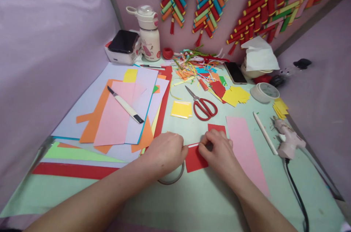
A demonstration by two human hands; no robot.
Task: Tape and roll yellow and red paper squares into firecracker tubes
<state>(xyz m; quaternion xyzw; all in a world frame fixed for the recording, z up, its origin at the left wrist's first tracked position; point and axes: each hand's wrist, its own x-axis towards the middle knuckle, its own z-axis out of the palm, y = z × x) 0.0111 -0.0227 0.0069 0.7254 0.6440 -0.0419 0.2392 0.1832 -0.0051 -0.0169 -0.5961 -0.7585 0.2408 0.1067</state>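
A red paper piece (196, 160) lies in front of me, with a narrow white strip (193, 145) along its upper edge. My left hand (167, 149) is closed in a pinch at the strip's left end; whatever is between the fingertips is hidden. At the strip's other end, thumb and forefinger of my right hand (218, 149) pinch together over the red paper. Another red paper piece (217, 128) shows beyond my right hand. A thin grey ring (174, 181) pokes out from beneath my left hand, partly covered by it.
Red-handled scissors (204, 107) and yellow squares (181, 109) lie ahead. Left are stacked coloured sheets (109, 122) with a craft knife (124, 104). Pink paper (245, 148), a white pen (264, 131) and a corded glue gun (290, 137) lie right. A bottle (149, 38) stands behind.
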